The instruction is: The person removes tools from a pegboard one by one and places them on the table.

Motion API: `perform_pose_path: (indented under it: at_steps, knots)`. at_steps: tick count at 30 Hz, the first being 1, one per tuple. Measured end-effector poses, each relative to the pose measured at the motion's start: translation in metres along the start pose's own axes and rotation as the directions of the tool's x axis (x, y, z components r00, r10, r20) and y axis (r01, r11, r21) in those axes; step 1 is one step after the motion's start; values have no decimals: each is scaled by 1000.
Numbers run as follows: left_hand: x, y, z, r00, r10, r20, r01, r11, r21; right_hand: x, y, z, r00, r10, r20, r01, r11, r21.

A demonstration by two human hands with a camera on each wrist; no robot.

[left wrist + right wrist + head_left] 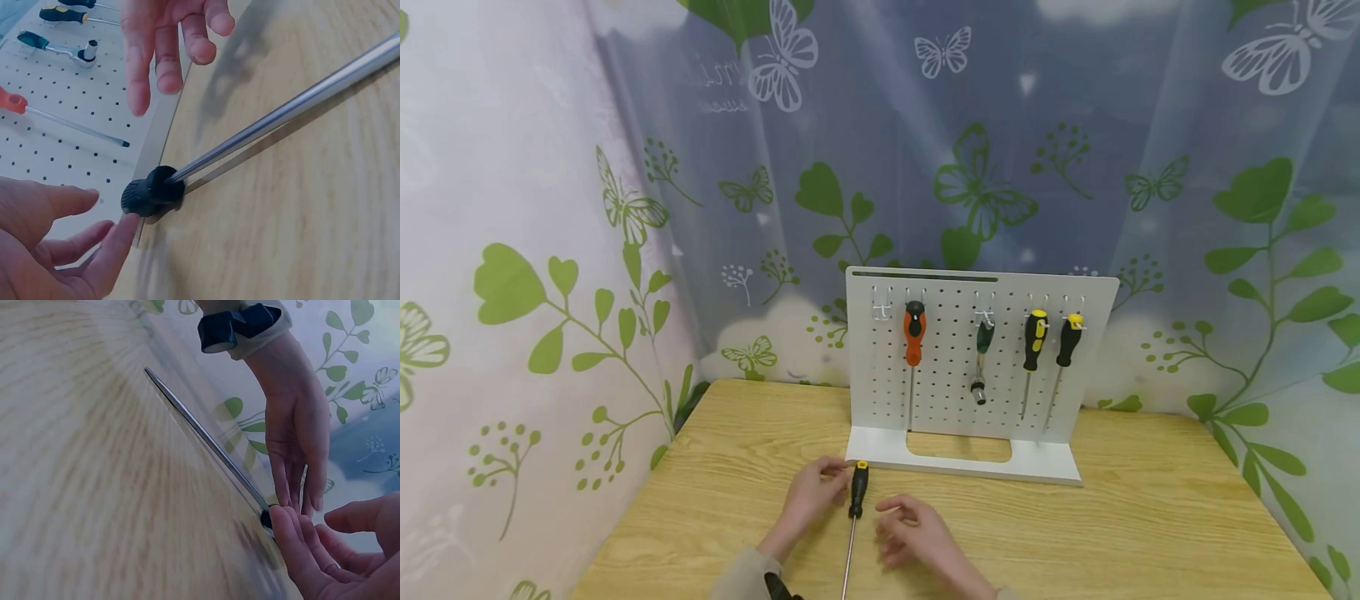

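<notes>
A screwdriver [859, 490] with a black handle, yellow at its end, lies on the wooden table, its long metal shaft toward the person. My left hand [815, 493] is just left of the handle; in the left wrist view its fingertips come right up to the handle [145, 199], thumb apart from it. To the right of the handle my right hand [917, 537] hovers with loosely bent fingers and nothing in them. In the right wrist view, the right hand [337, 556] hides most of the handle while the shaft [206, 437] shows.
Behind the hands stands a white pegboard [947, 400] on a flat base. On its hooks hang an orange-and-black screwdriver [914, 333], a green-handled ratchet [985, 336] and two black-and-yellow screwdrivers, one [1035, 342] beside the other [1070, 342]. A bare hook [882, 311] is at upper left.
</notes>
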State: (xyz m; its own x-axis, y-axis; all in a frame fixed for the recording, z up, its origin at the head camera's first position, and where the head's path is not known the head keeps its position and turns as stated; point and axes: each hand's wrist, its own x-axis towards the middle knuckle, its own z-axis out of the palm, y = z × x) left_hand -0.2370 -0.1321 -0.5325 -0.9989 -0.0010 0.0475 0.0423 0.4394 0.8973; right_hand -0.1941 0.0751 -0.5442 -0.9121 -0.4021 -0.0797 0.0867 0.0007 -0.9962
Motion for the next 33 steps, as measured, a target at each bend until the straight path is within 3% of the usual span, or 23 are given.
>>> perform_pose_path:
  at_steps: [4,12,17,21,29,33]
  knots:
    - [4,4,-4,1000,1,13,1,993,-118,3,-5,-11,999,-28,-37,27,999,-28]
    - [24,19,-13,996,90,-30,-93,983,-155,15,-23,-34,980,-97,-172,89,995,-49]
    - [39,34,-19,985,164,-49,-169,979,-118,28,-39,-46,947,-188,-261,171,981,-87]
    - [48,50,-21,979,198,-55,-203,974,-101,39,-51,-55,913,-243,-328,194,965,-176]
    - [66,75,-20,969,239,-66,-246,960,-131,66,-62,-71,881,-325,-344,215,923,-320]
    - [77,86,-15,968,244,-62,-251,952,-177,79,-65,-75,874,-347,-341,234,914,-331]
